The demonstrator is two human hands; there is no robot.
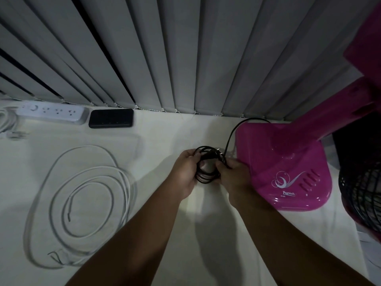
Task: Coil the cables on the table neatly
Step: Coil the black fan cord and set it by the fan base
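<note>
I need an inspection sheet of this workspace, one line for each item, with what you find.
Surface: pale table, dimly lit.
Job's things: black cable in small loops between both hands; white cable lying in loose loops.
Clutter: white power strip, black box, pink fan base.
Grippers: left hand and right hand each grip the black coil.
Cables: a black strand runs from the coil behind the fan base.
Surroundings: grey vertical blinds behind.

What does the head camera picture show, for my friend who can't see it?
Two hands, left hand and right hand, hold a small black cable coil over a white table. A loose white cable lies left; a pink fan base stands right.
</note>
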